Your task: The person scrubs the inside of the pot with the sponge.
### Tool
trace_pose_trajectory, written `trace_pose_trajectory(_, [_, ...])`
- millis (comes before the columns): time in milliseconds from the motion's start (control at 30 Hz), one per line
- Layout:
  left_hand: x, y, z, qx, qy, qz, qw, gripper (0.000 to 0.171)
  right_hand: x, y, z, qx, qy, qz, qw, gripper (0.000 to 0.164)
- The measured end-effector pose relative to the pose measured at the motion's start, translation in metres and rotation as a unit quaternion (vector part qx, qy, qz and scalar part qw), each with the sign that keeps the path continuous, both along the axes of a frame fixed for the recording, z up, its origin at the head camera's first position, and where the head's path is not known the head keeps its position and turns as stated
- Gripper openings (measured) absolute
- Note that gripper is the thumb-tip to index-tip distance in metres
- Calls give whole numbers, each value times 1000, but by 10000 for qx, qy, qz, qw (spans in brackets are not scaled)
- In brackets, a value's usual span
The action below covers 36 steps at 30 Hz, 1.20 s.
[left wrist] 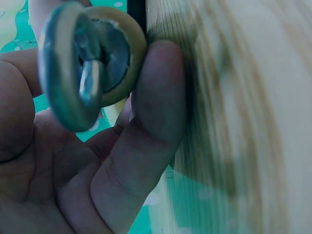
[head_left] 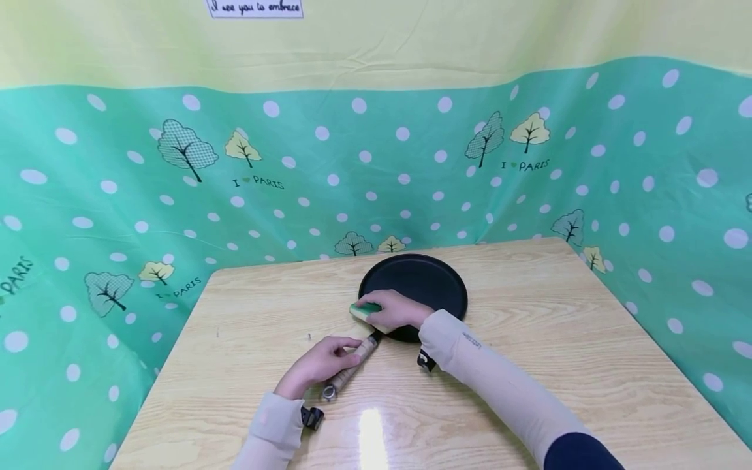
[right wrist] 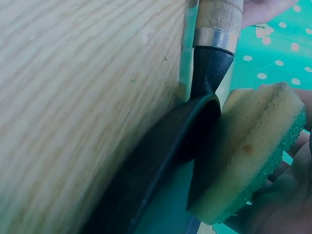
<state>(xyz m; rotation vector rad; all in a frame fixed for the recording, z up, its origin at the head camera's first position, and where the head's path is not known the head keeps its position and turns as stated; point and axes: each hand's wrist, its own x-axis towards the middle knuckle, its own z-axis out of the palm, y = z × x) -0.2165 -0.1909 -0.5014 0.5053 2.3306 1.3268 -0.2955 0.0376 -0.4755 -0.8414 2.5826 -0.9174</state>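
A round black frying pan lies on the table with its wooden handle pointing to the near left. My left hand grips that handle between thumb and fingers; the left wrist view shows the metal hanging ring at its end. My right hand holds a yellow sponge with a green scouring side at the pan's edge near the handle. In the right wrist view, the yellow side of the sponge faces the pan's rim, and the green side lies toward the palm.
A light wood-grain table carries the pan. Behind it and on both sides hangs a green and yellow cloth with white dots and printed trees. Light reflects off the tabletop near the front.
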Motion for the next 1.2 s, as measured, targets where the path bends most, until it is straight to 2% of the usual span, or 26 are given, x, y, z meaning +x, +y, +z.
trace_pose_trajectory(800, [1, -1, 2, -15, -13, -50, 10000, 41, -11, -6, -3, -2, -31, -149, 9999, 42])
trace_pose_trajectory(1200, [1, 1, 2, -25, 51, -31, 10000, 41, -11, -8, 2, 8, -24, -232, 9997, 42])
